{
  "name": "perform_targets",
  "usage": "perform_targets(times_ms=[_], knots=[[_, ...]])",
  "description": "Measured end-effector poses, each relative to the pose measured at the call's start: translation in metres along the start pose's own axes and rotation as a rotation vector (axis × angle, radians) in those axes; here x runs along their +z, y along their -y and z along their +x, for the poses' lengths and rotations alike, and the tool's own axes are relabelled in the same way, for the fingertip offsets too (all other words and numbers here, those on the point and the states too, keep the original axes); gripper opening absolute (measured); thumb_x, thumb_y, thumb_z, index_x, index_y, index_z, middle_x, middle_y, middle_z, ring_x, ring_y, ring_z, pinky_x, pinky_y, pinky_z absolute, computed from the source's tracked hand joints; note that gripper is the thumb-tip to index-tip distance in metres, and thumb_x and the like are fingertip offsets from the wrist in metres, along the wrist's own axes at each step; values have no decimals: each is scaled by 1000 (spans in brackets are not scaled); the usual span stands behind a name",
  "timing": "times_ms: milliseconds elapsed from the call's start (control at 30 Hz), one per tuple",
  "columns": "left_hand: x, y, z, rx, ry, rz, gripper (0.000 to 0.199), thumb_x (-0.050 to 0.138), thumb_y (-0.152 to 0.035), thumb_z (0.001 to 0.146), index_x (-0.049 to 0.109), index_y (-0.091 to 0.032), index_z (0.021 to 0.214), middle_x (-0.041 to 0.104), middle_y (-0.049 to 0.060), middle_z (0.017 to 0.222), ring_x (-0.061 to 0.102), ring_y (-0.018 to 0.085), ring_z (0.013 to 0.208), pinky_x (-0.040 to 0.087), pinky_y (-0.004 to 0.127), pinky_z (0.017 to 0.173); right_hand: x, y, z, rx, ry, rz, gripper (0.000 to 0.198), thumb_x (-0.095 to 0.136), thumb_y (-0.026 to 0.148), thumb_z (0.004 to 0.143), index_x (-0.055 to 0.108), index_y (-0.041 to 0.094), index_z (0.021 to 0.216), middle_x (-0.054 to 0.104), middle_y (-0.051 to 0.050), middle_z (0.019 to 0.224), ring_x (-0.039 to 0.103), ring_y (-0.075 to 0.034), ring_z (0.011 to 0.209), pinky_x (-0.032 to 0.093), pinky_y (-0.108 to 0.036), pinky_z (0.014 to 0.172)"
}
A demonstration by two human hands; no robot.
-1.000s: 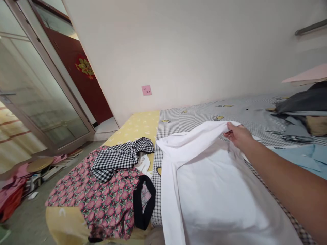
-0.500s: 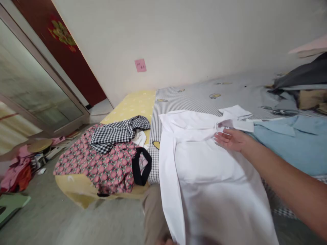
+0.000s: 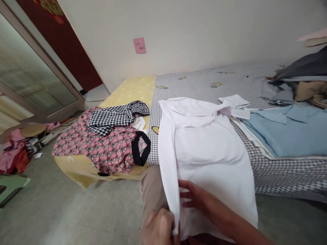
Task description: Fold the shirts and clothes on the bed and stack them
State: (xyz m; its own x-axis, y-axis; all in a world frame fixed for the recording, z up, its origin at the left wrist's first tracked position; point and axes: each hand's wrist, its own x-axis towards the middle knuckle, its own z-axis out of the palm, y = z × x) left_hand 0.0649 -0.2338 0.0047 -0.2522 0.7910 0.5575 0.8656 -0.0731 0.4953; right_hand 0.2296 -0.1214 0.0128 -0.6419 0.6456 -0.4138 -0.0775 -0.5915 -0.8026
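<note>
A white shirt (image 3: 204, 146) lies partly on the checked bed cover and hangs over its edge toward me, across my lap. One long white sleeve (image 3: 167, 153) runs down its left side. My left hand (image 3: 158, 226) is closed at the lower end of that sleeve, fingers curled around the cloth. Over the body of the shirt, my right hand (image 3: 195, 197) has its fingers apart, their tips at the sleeve's right edge. The shirt's collar (image 3: 235, 105) and a gathered fold are at the upper right. Its lowest part is hidden by my right arm.
On the left lie a pink floral garment (image 3: 107, 149) with a black collar and a black-and-white checked garment (image 3: 112, 119). A folded light blue shirt (image 3: 301, 129) lies at right, below a pile of dark clothes (image 3: 304, 71). A green stool (image 3: 12, 185) stands on the floor.
My right hand has moved down and left from the shirt's collar area to the sleeve. My left hand has come further into view at the sleeve's end. The view has tilted down.
</note>
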Motion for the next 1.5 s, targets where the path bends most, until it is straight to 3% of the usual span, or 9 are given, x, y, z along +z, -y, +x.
perform_targets(times_ms=[100,200,400,500,600,733,933,1233,1500], knots=[[10,-9,6,119,173,-15,21,56,-33,93,59,-28,73,62,1,59,53,19,54,37,32,58,13,-13,4,76,144,265,63,56,77,86,75,23,112,76,-10,108,68,-29,105,52,-43,91],[16,-10,1,68,274,-236,29,61,-51,91,68,-27,77,65,2,61,56,18,55,39,32,60,18,-15,12,64,11,365,43,76,58,79,75,22,103,77,-5,89,70,-24,86,54,-34,79],[11,25,-2,-1089,-228,-810,34,57,-50,94,66,-22,76,58,-3,61,57,15,64,50,29,71,15,2,16,28,-192,338,31,91,29,61,71,20,84,72,2,72,63,-13,64,51,-24,63],[5,46,25,-1324,-505,-1197,9,62,-25,90,65,-21,82,68,-1,80,65,12,78,53,30,92,15,14,9,5,-187,384,30,90,28,65,72,22,88,72,3,75,64,-12,67,52,-22,66],[-1,49,53,-1488,-425,-1469,19,50,-17,95,68,-19,90,73,6,101,70,14,102,49,35,107,20,26,2,15,-165,420,30,90,25,67,72,23,91,73,3,79,65,-12,70,53,-23,68],[6,27,67,-1458,-31,-1628,32,45,-39,103,69,-20,112,70,13,129,65,22,124,46,42,111,28,36,-2,45,-137,440,31,90,25,68,73,23,94,75,1,83,67,-14,73,54,-26,72],[47,3,39,-1375,627,-1669,67,40,-69,97,69,-14,121,77,15,111,70,32,113,51,50,101,41,33,0,64,-92,395,47,89,32,67,70,23,108,76,-1,92,69,-18,81,52,-28,75],[54,14,23,-1479,536,-1805,69,38,-72,95,68,-18,125,78,7,92,69,16,66,48,23,51,31,19,10,-149,-390,-93,48,76,37,73,62,24,117,70,0,89,65,-18,75,50,-30,69],[46,-8,15,-1453,358,-1631,68,77,-61,79,69,-10,123,79,14,103,75,27,91,59,34,81,15,-12,6,-21,-301,-151,72,78,42,67,56,25,133,67,2,87,64,-19,73,49,-32,64]])
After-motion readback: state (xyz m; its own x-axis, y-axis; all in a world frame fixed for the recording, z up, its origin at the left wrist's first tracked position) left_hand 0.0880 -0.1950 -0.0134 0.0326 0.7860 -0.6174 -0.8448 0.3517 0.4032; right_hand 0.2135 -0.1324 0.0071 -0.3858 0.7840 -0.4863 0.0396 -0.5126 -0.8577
